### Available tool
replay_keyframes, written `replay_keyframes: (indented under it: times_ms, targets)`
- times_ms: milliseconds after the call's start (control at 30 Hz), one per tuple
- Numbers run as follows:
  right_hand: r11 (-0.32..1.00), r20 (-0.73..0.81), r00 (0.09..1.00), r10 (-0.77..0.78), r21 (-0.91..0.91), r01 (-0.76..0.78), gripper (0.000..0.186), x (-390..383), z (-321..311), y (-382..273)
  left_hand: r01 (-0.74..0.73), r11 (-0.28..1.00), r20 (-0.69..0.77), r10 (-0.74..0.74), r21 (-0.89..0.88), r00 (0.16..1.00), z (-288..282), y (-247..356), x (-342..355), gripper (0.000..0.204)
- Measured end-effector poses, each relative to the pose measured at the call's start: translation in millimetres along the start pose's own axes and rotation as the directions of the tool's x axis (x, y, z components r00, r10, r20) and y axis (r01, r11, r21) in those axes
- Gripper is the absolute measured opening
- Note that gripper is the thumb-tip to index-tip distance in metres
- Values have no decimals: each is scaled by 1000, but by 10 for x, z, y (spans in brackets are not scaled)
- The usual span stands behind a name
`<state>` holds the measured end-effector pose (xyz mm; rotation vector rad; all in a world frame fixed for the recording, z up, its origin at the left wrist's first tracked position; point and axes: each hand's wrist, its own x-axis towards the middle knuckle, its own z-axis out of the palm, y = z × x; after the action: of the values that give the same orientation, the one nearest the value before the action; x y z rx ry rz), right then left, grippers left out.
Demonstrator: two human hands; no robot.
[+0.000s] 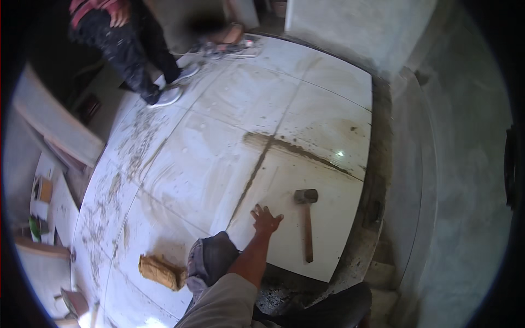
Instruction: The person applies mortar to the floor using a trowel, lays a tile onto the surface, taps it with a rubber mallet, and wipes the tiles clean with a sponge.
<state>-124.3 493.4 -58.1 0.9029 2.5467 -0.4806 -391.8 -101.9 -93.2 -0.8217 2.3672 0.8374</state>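
Note:
My left hand (265,220) rests palm down, fingers spread, on a white floor tile (339,229) beside a dark grout-smeared joint (254,175). Just right of it lies a mallet (306,197) with a dark head and wooden handle, untouched. A grey fabric-covered shape (210,257), perhaps my knee, is beside my forearm. Left of that lies a yellowish-brown sponge-like block (161,271) on the tiles. My right hand is not visible.
Another person (136,60) in dark stained trousers stands at the upper left. Behind are assorted items (229,46). A grey wall (459,164) and narrow steps (380,273) border the right. Boards and panels (57,120) lean at the left.

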Motion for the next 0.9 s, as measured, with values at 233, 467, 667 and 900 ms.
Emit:
replay_keyframes:
  times_ms: [233,467,667,900]
  targets:
    - [898,-58,903,-426,-150,414,30,1411,-302,-153,-251,816,-118,223,-521,968,-552,48,-653,82]
    - [902,-154,930,-334,233,363,28,958,-1029,-1963,-652,393,-688,64,-649,723,-2305,-1228,-795,59]
    - [889,-140,921,-364,245,388,28,767,-1251,-2467,-120,662,-657,-673,-740,339,-2217,-4069,-1751,65]
    - [645,-123,740,-661,-596,477,24,520,-1282,-2660,447,2,257,-816,-895,518,-734,-4878,-2510,90]
